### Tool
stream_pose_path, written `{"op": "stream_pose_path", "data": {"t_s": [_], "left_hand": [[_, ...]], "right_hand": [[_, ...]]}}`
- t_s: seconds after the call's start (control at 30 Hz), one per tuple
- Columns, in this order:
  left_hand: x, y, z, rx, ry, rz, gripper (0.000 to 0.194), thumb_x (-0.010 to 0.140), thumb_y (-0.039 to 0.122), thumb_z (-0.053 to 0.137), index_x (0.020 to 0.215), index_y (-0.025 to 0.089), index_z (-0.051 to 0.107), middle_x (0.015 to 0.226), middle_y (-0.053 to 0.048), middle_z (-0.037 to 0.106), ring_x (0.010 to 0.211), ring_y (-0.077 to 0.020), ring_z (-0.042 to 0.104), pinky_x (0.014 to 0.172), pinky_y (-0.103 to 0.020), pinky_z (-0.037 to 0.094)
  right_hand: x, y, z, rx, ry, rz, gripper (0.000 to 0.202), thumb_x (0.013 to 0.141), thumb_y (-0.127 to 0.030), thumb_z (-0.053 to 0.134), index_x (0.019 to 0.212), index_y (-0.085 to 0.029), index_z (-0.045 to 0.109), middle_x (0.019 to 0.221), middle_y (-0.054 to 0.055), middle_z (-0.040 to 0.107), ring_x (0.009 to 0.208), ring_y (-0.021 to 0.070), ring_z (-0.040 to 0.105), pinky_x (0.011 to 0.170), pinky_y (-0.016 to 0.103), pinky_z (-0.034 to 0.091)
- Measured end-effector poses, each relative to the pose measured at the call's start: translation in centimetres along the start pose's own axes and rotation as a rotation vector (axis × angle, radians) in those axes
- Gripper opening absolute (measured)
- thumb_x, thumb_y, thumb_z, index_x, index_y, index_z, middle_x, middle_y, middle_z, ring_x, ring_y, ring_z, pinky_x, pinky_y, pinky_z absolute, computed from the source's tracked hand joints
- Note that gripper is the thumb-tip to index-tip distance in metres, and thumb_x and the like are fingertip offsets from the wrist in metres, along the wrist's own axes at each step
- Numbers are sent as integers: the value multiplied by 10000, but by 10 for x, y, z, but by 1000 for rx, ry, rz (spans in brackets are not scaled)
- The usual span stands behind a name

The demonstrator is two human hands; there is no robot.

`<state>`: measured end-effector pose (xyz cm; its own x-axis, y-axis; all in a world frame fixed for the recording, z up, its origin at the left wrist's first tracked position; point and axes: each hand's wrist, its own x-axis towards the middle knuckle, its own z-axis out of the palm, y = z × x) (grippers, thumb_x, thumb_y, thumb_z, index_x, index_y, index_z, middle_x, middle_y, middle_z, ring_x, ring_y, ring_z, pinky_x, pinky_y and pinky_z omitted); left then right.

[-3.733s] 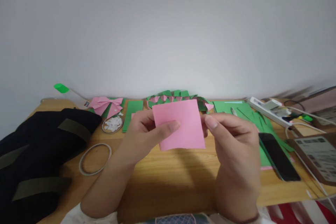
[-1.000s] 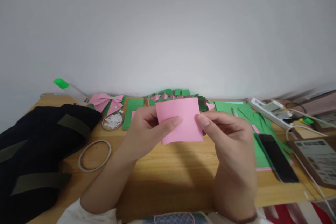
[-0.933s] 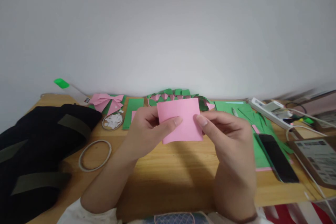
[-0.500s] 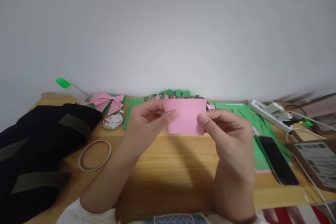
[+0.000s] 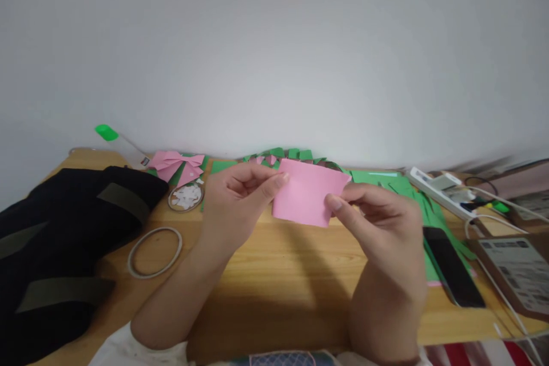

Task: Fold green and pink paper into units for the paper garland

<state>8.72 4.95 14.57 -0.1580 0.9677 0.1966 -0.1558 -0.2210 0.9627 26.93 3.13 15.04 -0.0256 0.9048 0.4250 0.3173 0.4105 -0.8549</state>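
Note:
A small pink sheet of paper (image 5: pixel 305 191) is held up above the wooden table, tilted down to the right and slightly curved. My left hand (image 5: pixel 242 200) pinches its left edge near the upper corner, thumb in front. On the other side, my right hand (image 5: pixel 377 229) grips the right edge with thumb and forefinger. Behind the paper lie folded green and pink paper pieces (image 5: pixel 295 154), partly covered by it. The fingers at the back of the sheet are hidden.
Black cloth (image 5: pixel 86 206) covers the table's left side, beside a tape ring (image 5: pixel 155 253). Farther back are a pink paper bow (image 5: pixel 176 166) and a round dish of white scraps (image 5: pixel 186 197). Right: green paper (image 5: pixel 433 211), a phone (image 5: pixel 453 267), a power strip (image 5: pixel 441 191), a cardboard box (image 5: pixel 514 271).
The pink paper has turned clockwise, from nearly level to tilted. My right hand has shifted slightly right and down; my left hand still pinches the left edge.

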Motion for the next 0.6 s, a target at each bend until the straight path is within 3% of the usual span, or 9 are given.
{"op": "stream_pose_path", "data": {"t_s": [0.17, 0.23, 0.33, 0.43, 0.6], "left_hand": [[-2, 1, 2, 59, -208, -141, 185, 594, 244, 847, 711, 173, 722, 615, 13, 688, 577, -140, 644, 504, -214, 518], [-2, -1, 2, 76, -224, -159, 149, 626, 251, 825, 675, 167, 713, 620, 7, 695, 554, -129, 627, 484, -208, 498], [-1, -3, 1, -4, -120, -108, 104, 691, 246, 781, 640, 187, 714, 646, 10, 720, 577, -116, 643, 537, -208, 534], [0, -5, 2, -38, -4, -20, 68, 697, 224, 778, 653, 208, 729, 631, 27, 715, 573, -108, 647, 542, -204, 547], [-3, -2, 0, 32, 126, 117, 34, 734, 215, 755, 706, 214, 736, 691, 31, 728, 618, -110, 665, 577, -208, 548]], "right_hand": [[-3, 1, 5, 29, -33, 6, 138, 819, -183, 700, 684, -205, 677, 619, -22, 652, 577, 111, 562, 554, 246, 442], [-4, 1, 7, 64, -1, 25, 117, 811, -182, 712, 699, -209, 690, 634, -19, 667, 585, 119, 580, 562, 252, 456], [-5, 1, 8, 113, 98, 20, 126, 797, -155, 727, 693, -223, 704, 630, -28, 682, 576, 115, 599, 556, 242, 464], [-5, 1, 8, 121, 111, -10, 165, 808, -136, 713, 676, -235, 700, 624, -40, 686, 576, 107, 609, 561, 233, 465], [-3, 0, 6, -14, -42, -74, 135, 803, -172, 716, 678, -217, 687, 621, -26, 677, 568, 124, 588, 561, 264, 453]]}}
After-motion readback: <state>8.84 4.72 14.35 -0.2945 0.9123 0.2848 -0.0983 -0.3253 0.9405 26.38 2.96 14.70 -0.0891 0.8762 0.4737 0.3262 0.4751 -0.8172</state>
